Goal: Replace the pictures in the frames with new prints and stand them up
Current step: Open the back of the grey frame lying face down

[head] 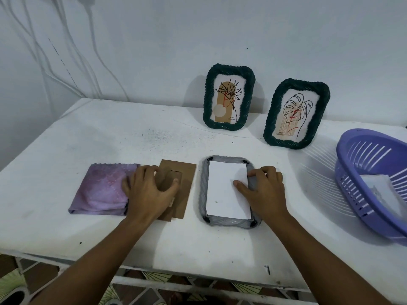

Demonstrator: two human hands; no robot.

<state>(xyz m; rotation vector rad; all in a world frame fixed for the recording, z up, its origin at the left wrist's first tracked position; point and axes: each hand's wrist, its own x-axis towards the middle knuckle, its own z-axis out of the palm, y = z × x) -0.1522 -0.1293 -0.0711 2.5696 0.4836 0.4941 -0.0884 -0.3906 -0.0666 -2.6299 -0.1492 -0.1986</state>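
A grey rope-edged frame [229,222] lies face down in the middle of the white table [110,133], with a white print [224,192] lying back-up in its opening. My right hand [262,190] rests on the frame's right edge, its thumb pressing the print. My left hand [147,190] grips the brown backing board [187,179] and its stand flap, left of the frame. Two dark green rope frames, one [229,96] and the other [296,113], stand against the wall holding line-drawn plant prints.
A folded purple cloth [101,190] lies left of the backing board. A purple plastic basket [374,181] with white prints [383,190] inside sits at the table's right edge. White cables [66,62] hang down the wall at the back left.
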